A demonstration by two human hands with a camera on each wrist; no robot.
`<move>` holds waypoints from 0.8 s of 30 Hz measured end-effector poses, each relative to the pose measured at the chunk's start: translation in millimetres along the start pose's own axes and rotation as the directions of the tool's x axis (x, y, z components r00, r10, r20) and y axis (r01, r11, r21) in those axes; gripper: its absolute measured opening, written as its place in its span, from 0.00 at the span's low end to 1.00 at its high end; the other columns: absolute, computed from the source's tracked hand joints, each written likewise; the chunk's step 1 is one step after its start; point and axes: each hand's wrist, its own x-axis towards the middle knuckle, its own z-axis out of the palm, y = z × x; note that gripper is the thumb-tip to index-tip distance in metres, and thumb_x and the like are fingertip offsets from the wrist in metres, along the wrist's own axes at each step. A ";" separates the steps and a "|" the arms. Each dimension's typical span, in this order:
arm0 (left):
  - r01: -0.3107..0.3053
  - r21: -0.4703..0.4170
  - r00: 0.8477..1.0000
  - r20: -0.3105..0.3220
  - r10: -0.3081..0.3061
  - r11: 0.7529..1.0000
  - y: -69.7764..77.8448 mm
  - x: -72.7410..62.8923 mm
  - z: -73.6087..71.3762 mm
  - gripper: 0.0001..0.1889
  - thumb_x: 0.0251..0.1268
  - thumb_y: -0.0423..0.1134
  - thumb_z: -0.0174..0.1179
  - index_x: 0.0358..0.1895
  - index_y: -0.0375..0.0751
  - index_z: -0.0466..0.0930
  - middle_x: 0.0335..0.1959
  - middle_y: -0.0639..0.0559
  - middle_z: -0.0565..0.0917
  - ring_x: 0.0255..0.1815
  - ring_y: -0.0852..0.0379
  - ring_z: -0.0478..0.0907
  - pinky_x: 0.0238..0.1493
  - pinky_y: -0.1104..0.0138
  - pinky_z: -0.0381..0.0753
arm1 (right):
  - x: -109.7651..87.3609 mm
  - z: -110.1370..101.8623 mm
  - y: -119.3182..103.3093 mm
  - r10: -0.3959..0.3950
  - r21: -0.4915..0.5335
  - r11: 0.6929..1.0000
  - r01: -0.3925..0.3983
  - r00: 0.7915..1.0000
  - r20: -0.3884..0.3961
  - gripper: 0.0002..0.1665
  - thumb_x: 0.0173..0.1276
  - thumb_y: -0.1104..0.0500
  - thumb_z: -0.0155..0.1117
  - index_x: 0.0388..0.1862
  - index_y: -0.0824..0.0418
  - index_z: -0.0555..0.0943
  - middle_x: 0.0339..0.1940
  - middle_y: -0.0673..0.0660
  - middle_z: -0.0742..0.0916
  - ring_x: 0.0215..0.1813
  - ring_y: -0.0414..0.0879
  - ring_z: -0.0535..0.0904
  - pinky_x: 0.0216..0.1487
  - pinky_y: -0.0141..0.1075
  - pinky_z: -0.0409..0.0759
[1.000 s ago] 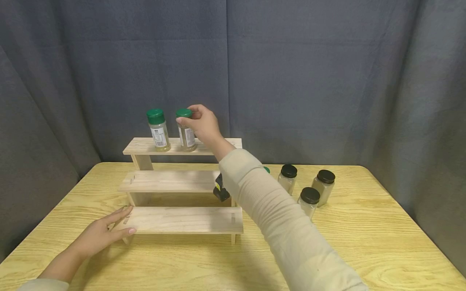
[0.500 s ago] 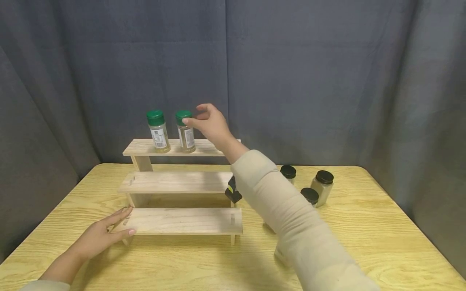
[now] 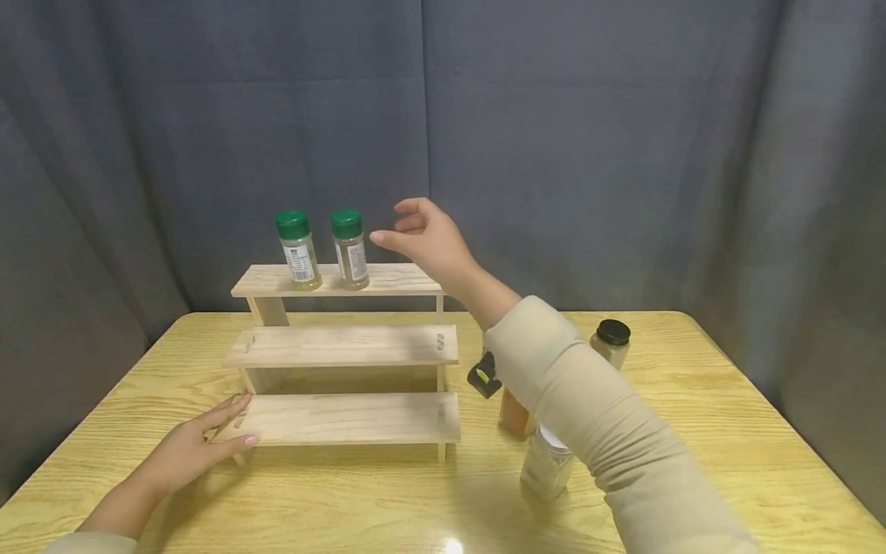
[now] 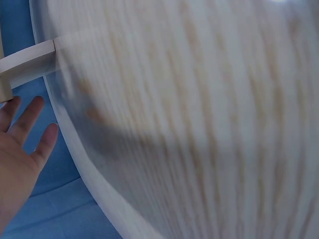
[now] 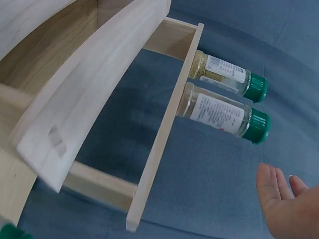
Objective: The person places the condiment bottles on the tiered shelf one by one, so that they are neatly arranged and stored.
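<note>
Two spice jars with green caps stand upright on the top tier of a three-tier wooden rack (image 3: 346, 419): a left spice jar (image 3: 300, 254) and a right spice jar (image 3: 351, 254), a small gap between them. My right hand (image 3: 432, 242) hovers just right of the second jar, thumb and fingers apart, holding nothing. In the right wrist view both jars show their white labels, and the hand is off their caps. My left hand (image 3: 183, 454) rests at the left end of the lowest tier, its thumb at the front edge and its fingers fairly straight.
Right of the rack, partly behind my right sleeve, stand a black-capped jar (image 3: 611, 342), a jar with orange contents (image 3: 515, 415) and a clear jar with a pale lid (image 3: 549, 464). A grey curtain (image 3: 554, 154) hangs behind the wooden table (image 3: 332, 508).
My right hand has let go of the right green-capped jar and drawn away to the right. The jar stays standing on the top tier. My left hand has kept its place.
</note>
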 end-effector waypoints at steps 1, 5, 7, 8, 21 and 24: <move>-0.003 0.004 1.000 -0.002 0.003 1.000 0.1 0.3 -0.7 0.36 0.55 0.55 0.53 0.65 0.43 0.54 0.63 0.35 0.53 0.59 0.29 0.49 0.46 0.36 0.53 | -2.0 -2.7 -0.1 0.005 -0.007 1.000 -0.005 1.000 -0.001 0.34 0.52 0.48 0.64 0.57 0.54 0.65 0.49 0.53 0.75 0.49 0.43 0.70 0.45 0.37 0.72; 0.011 0.007 1.000 0.003 -0.011 1.000 -0.7 1.0 -3.1 0.36 0.55 0.56 0.53 0.65 0.45 0.54 0.64 0.36 0.53 0.59 0.29 0.49 0.46 0.36 0.54 | -8.9 -12.4 2.2 0.018 -0.013 1.000 -0.018 1.000 0.002 0.33 0.53 0.48 0.64 0.57 0.54 0.65 0.49 0.53 0.74 0.49 0.43 0.70 0.46 0.38 0.71; 0.019 0.007 1.000 0.011 -0.019 1.000 -0.9 1.2 -3.9 0.36 0.55 0.56 0.53 0.65 0.45 0.53 0.64 0.36 0.52 0.59 0.29 0.49 0.46 0.36 0.54 | -12.9 -17.2 3.8 0.018 -0.012 1.000 -0.018 1.000 0.007 0.33 0.54 0.49 0.63 0.57 0.54 0.65 0.49 0.52 0.74 0.49 0.43 0.70 0.47 0.38 0.71; 0.025 0.008 1.000 0.014 -0.025 1.000 -1.1 1.2 -3.8 0.36 0.55 0.56 0.52 0.65 0.46 0.53 0.64 0.36 0.52 0.59 0.29 0.49 0.46 0.36 0.54 | -15.1 -19.8 4.8 0.016 -0.009 1.000 -0.016 1.000 0.011 0.33 0.54 0.49 0.63 0.57 0.55 0.65 0.48 0.53 0.74 0.49 0.43 0.70 0.47 0.38 0.71; 0.008 0.005 1.000 0.005 -0.008 1.000 -2.3 -0.3 -2.9 0.36 0.55 0.56 0.53 0.65 0.44 0.54 0.63 0.35 0.53 0.59 0.29 0.49 0.47 0.36 0.54 | -52.3 -55.0 18.4 0.029 -0.001 1.000 -0.029 0.999 0.030 0.31 0.56 0.51 0.62 0.57 0.56 0.64 0.49 0.53 0.75 0.51 0.45 0.70 0.54 0.43 0.66; 0.007 0.009 1.000 0.003 -0.007 1.000 -2.7 -0.2 -3.1 0.36 0.55 0.56 0.53 0.65 0.44 0.54 0.63 0.35 0.53 0.59 0.29 0.49 0.47 0.36 0.54 | -60.3 -63.0 22.4 0.035 0.013 0.999 -0.035 0.999 0.027 0.30 0.57 0.52 0.61 0.57 0.57 0.64 0.50 0.53 0.75 0.52 0.45 0.69 0.54 0.42 0.65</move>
